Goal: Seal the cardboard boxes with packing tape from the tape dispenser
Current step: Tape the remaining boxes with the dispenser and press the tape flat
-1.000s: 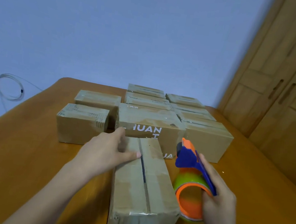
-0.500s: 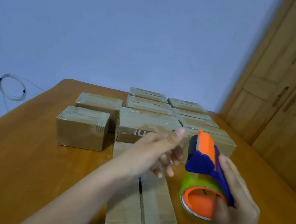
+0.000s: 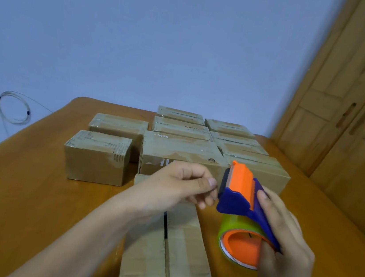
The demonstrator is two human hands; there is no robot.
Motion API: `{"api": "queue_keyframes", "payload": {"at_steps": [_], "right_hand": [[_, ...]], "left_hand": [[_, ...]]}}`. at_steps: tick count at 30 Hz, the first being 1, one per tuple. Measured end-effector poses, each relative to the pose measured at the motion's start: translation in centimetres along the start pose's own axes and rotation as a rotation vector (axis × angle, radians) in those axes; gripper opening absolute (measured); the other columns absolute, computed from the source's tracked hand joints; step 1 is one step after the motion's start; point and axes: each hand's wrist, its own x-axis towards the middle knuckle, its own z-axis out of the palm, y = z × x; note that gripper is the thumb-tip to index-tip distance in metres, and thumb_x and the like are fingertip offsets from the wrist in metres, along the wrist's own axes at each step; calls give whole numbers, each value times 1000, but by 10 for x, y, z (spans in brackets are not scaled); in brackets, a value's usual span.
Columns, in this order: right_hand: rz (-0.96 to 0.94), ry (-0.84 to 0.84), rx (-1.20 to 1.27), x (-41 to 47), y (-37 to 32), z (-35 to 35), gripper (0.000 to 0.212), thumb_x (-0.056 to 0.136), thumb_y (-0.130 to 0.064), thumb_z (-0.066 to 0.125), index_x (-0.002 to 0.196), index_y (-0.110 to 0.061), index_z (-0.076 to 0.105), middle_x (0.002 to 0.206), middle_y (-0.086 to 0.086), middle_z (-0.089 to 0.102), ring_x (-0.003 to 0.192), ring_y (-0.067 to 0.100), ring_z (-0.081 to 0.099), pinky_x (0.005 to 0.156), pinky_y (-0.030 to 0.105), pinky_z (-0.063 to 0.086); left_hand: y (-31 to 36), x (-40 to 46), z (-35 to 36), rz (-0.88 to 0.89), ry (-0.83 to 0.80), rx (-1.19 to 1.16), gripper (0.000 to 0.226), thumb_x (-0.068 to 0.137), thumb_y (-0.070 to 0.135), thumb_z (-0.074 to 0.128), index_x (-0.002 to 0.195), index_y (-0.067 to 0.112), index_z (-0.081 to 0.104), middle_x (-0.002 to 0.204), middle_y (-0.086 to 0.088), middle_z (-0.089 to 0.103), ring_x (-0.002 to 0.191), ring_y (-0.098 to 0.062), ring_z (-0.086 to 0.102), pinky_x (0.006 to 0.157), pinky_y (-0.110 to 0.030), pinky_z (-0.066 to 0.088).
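Head view, right hand (image 3: 284,240): at 4 o'clock, raised above the counter (image 3: 18,198); its grip is wrapped round the tape dispenser (image 3: 244,207), fingers along the blue frame, thumb against the orange core.
Head view, tape dispenser: blue frame, orange blade guard tilted up toward 12 o'clock, greenish tape roll on an orange core, just right of the near box.
Head view, left hand (image 3: 179,189): at centre, above the near box; thumb and curled fingers pinched together at the dispenser's blade end. Tape between them too thin to tell, so I cannot tell what the grip holds.
Head view, near box (image 3: 168,257): at 6 o'clock on the counter, long side running away, flap seam open along the top.
Head view, other cardboard boxes (image 3: 97,157): clustered from 10 to 1 o'clock behind the near box.
Head view, surroundings: coiled cable (image 3: 13,108) on the wall at 9 o'clock; wooden wardrobe (image 3: 346,118) at 2 o'clock.
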Motion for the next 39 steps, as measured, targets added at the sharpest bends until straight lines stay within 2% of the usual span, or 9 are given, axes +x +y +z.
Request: {"api": "queue_keyframes", "payload": {"at_steps": [6,10,14,17,23,27,30,35,39], "right_hand": [[-90,-32,-26,18,6,-1,51,83,-9,37,130,-16,54,132,6,54,114,30,52,99,9,33],[-164,-111,-42,35,8,-3,56,82,-8,35,132,-23,55,133,2,54,116,24,49,99,9,33],[-308,-246,-129,57,17,-1,64,88,-2,57,139,-37,42,138,-2,47,117,24,47,88,41,50],[-403,-334,-152,81,21,-1,71,84,3,57,140,-37,39,136,5,52,113,31,51,84,49,51],[-470,-505,-177,116,31,11,77,84,0,52,140,-48,29,137,6,52,111,31,51,86,46,50],[-416,-514,-219,124,64,-5,68,81,-13,28,137,-53,30,135,4,54,103,28,51,85,48,50],[-364,-549,-201,120,78,-14,68,78,-20,20,136,-52,31,133,6,56,104,20,45,84,42,48],[-368,-617,-181,125,85,-11,76,80,-3,33,139,-51,28,136,5,54,113,26,48,88,39,45],[-420,-629,-205,129,88,-1,77,79,-1,36,137,-51,30,131,8,58,108,28,51,85,39,47]], "left_hand": [[-4,3,1,-65,125,-49,35,85,41,54,74,10,67,67,-4,64,65,-14,59,73,-28,49],[-1,3,0,-61,233,-91,30,81,32,57,65,10,67,57,-4,62,54,-10,57,61,-19,50],[3,4,-12,-93,327,-10,36,94,8,51,62,3,65,54,-8,62,48,-9,55,54,-17,49],[8,6,-23,-118,362,43,32,94,5,51,67,-1,67,57,-11,64,48,-11,56,53,-18,50],[4,11,-41,-190,432,50,25,91,13,60,70,1,69,60,-10,66,48,-12,57,50,-18,50],[-3,-7,-83,-219,561,88,26,90,18,62,68,5,66,60,-6,64,51,-14,54,60,-25,50],[-13,-24,-103,-253,519,130,30,87,22,64,61,9,68,63,-10,64,53,-16,55,61,-24,51],[-29,-37,-104,-258,504,124,30,83,26,64,57,13,70,64,-13,64,53,-16,56,55,-21,51],[-42,-43,-101,-233,569,69,29,80,29,64,61,8,66,60,-9,60,50,-16,53,51,-19,50]]}}
